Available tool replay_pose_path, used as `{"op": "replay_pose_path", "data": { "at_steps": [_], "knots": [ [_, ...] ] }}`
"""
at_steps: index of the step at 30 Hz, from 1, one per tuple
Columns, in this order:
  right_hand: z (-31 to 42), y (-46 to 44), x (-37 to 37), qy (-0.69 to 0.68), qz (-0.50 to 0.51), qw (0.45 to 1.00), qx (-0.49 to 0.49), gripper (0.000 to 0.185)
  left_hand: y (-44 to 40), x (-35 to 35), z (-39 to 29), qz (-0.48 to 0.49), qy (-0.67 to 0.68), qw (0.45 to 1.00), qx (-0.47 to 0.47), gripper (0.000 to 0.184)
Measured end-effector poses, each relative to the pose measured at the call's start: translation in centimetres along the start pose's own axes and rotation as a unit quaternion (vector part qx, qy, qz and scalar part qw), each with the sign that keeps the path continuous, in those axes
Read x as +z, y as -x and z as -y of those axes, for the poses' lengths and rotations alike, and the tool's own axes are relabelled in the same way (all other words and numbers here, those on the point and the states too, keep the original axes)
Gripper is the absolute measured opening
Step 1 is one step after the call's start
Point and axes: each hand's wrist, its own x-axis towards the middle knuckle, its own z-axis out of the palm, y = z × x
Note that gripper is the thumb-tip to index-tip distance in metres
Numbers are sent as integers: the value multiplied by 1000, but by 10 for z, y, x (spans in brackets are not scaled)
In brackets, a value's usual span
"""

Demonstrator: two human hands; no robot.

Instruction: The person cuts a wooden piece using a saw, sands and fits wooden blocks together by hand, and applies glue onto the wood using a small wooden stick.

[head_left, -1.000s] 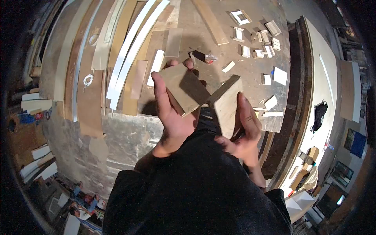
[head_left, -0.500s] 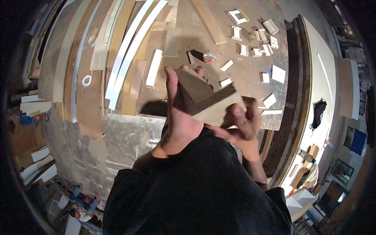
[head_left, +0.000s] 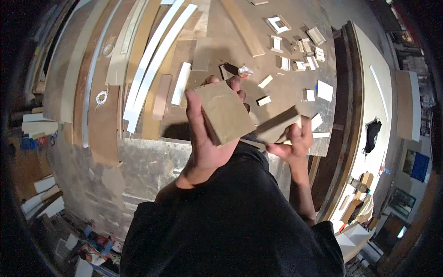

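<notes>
My left hand is wrapped round a flat rectangular wooden block, thumb along its left edge and fingertips over its far edge. The broad tan face points up at me. Just to the right, my right hand grips a narrower wooden piece with a darker edge, tilted upward. I cannot tell whether its underside is covered with anything. The two pieces are close together at their near corners, and a gap shows between them farther up.
Several small wooden frames and blocks lie at the back right of the worktable. Long boards and white strips cover its left side. A crumpled wrapper lies beyond my hands. On the right stands a pale bench with a black cord bundle.
My right hand has moved its piece off the block, to the right. The left hand has turned the block, so its broad face now shows fully lit.
</notes>
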Motion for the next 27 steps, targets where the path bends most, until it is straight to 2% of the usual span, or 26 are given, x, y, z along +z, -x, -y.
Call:
{"op": "replay_pose_path", "data": {
  "at_steps": [1,3,5,7,9,10,11,12,14,16,18,19,24,27],
  "knots": [
    [1,3,-3,0,5,999,37,85,-1,-3,-4,-1,-1,1000,5,55],
    [6,1,-8,18,-7,999,35,90,-1,-9,-8,135,17,991,-5,57],
    [16,-6,-11,30,-15,999,25,101,2,-9,-7,128,0,992,-3,59],
    [20,-9,-13,37,-17,999,-9,98,4,-4,-8,123,-19,992,1,61],
    [34,-4,-12,34,-18,999,-3,92,7,4,-7,44,-77,996,23,64],
    [42,-3,-12,33,-19,999,0,90,6,4,-7,43,-78,996,24,64],
    [59,-4,-14,-163,-18,961,221,85,5,2,-7,55,-120,990,54,65],
    [65,-1,-15,-226,6,917,327,84,4,0,-6,67,-162,981,84,66],
    [58,12,-13,-216,81,939,256,81,3,-8,2,100,-142,980,94,66],
    [47,13,-6,-170,74,967,174,79,4,-8,6,133,-121,978,105,67],
    [35,7,1,-122,43,985,112,77,11,0,7,90,-161,978,100,66],
    [30,2,2,-78,-4,995,54,77,13,12,4,33,-237,964,112,61],
    [25,-13,-7,75,-65,995,-6,97,7,8,-3,30,-195,967,159,52],
    [27,-14,-4,67,-66,996,0,100,9,11,-4,18,-234,958,166,54]
  ]
}}
